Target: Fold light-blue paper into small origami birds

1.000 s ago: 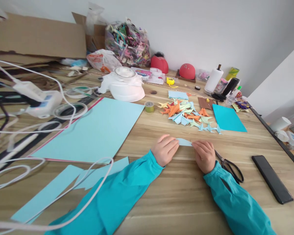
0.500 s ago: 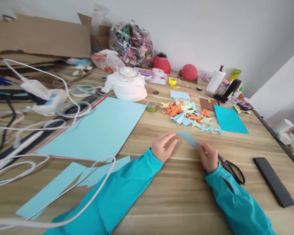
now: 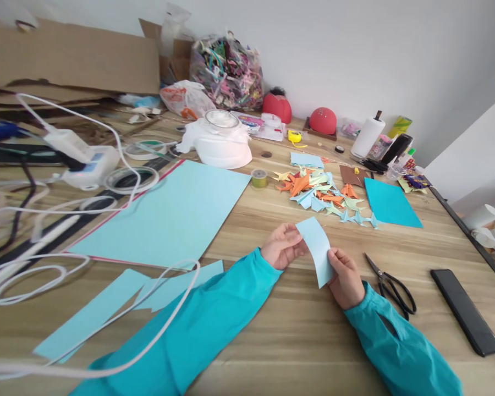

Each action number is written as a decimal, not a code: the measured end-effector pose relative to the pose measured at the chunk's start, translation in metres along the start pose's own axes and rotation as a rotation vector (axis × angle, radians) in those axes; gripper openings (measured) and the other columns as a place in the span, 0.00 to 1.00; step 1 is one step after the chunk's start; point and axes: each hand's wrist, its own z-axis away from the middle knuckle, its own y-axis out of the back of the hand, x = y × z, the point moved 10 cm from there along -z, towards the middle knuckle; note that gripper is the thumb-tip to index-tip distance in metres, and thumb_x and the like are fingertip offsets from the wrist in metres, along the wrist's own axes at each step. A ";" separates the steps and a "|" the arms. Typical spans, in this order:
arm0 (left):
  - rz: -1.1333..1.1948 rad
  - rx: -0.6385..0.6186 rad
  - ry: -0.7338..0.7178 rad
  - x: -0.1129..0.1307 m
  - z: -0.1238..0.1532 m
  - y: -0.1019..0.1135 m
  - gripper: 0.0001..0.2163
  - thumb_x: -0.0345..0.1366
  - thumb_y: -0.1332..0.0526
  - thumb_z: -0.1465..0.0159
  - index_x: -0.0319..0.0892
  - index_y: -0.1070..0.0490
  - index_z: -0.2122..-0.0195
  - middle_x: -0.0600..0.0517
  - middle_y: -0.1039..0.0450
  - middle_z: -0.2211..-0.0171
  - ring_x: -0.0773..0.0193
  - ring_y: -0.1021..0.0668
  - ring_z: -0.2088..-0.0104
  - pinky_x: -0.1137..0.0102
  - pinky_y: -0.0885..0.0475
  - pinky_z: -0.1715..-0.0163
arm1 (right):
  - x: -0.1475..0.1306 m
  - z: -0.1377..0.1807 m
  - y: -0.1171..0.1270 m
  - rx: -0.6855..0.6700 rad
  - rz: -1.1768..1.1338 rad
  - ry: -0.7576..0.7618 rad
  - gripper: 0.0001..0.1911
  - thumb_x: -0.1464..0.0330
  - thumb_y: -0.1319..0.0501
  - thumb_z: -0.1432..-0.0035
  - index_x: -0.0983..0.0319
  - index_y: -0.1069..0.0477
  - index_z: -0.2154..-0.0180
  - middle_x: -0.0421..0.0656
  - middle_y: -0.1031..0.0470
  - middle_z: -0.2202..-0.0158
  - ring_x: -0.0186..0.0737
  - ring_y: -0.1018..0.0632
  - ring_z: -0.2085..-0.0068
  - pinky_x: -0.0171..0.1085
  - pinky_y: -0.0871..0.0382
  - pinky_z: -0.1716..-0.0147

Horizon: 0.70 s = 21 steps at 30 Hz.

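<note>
A small light-blue strip of paper [image 3: 317,248] is held up between my two hands, slightly curved and with its face toward me. My left hand [image 3: 285,246] pinches its left edge near the top. On the other side, my right hand [image 3: 345,278] grips the lower right edge between thumb and fingers. Black-handled scissors [image 3: 391,286] lie on the table just right of my right hand. Beyond the strip is a pile of folded paper cranes [image 3: 313,190] in orange, blue, green and yellow. Cut light-blue paper strips [image 3: 94,313] lie left of my left sleeve.
A large light-blue sheet [image 3: 169,214] covers the left middle of the table. White cables [image 3: 181,308] loop over my left sleeve. A black phone [image 3: 466,311] lies at the right. Behind are a tape roll [image 3: 259,179], a teal sheet [image 3: 391,202] and a paper stack [image 3: 306,160].
The paper strip has turned from lying nearly edge-on to facing me more upright. My left hand has closed on its left edge; my right hand still holds it, slightly lower.
</note>
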 end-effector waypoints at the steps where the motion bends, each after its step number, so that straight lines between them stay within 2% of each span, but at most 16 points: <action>1: 0.020 -0.011 0.011 -0.001 -0.001 0.000 0.21 0.34 0.28 0.58 0.41 0.37 0.68 0.53 0.26 0.71 0.65 0.22 0.72 0.73 0.30 0.76 | 0.001 0.000 -0.001 -0.004 -0.015 -0.015 0.17 0.57 0.31 0.59 0.62 0.32 0.75 0.36 0.32 0.81 0.29 0.35 0.80 0.29 0.42 0.82; 3: 0.035 -0.057 0.043 -0.004 -0.001 -0.003 0.21 0.33 0.27 0.58 0.40 0.34 0.66 0.51 0.25 0.67 0.64 0.22 0.70 0.73 0.29 0.74 | 0.003 0.000 -0.002 -0.023 -0.019 -0.032 0.17 0.58 0.31 0.59 0.62 0.33 0.76 0.35 0.34 0.81 0.29 0.36 0.81 0.29 0.44 0.82; 7: 0.033 -0.222 0.095 -0.009 0.006 -0.022 0.26 0.34 0.28 0.55 0.40 0.33 0.54 0.45 0.27 0.55 0.62 0.22 0.64 0.72 0.27 0.69 | 0.006 -0.001 -0.007 -0.078 0.036 -0.045 0.17 0.58 0.30 0.59 0.63 0.32 0.76 0.36 0.33 0.81 0.28 0.36 0.80 0.28 0.45 0.81; 9: 0.039 -0.277 0.098 -0.009 0.009 -0.029 0.25 0.33 0.29 0.53 0.39 0.32 0.54 0.43 0.29 0.50 0.61 0.22 0.62 0.71 0.26 0.67 | 0.007 -0.001 -0.009 -0.095 0.049 -0.052 0.18 0.58 0.30 0.60 0.64 0.31 0.75 0.36 0.33 0.81 0.27 0.36 0.80 0.28 0.45 0.81; 12: 0.031 -0.311 0.104 -0.011 0.011 -0.032 0.23 0.31 0.29 0.54 0.38 0.30 0.56 0.43 0.29 0.51 0.61 0.22 0.63 0.70 0.25 0.66 | 0.008 0.000 -0.011 -0.106 0.047 -0.064 0.18 0.58 0.30 0.60 0.64 0.31 0.75 0.36 0.33 0.81 0.27 0.36 0.80 0.28 0.46 0.80; 17: 0.004 -0.296 0.083 -0.011 0.011 -0.030 0.19 0.31 0.29 0.54 0.37 0.29 0.61 0.43 0.27 0.53 0.62 0.21 0.66 0.69 0.25 0.68 | 0.007 0.000 -0.013 -0.119 0.067 -0.063 0.18 0.58 0.30 0.60 0.64 0.32 0.76 0.35 0.33 0.82 0.26 0.37 0.81 0.28 0.48 0.81; 21: 0.006 -0.287 0.073 -0.010 0.010 -0.029 0.20 0.32 0.27 0.56 0.37 0.28 0.62 0.43 0.26 0.54 0.62 0.21 0.67 0.68 0.25 0.68 | 0.008 0.001 -0.013 -0.113 0.100 -0.068 0.18 0.57 0.30 0.60 0.64 0.32 0.77 0.35 0.34 0.83 0.26 0.37 0.81 0.28 0.49 0.81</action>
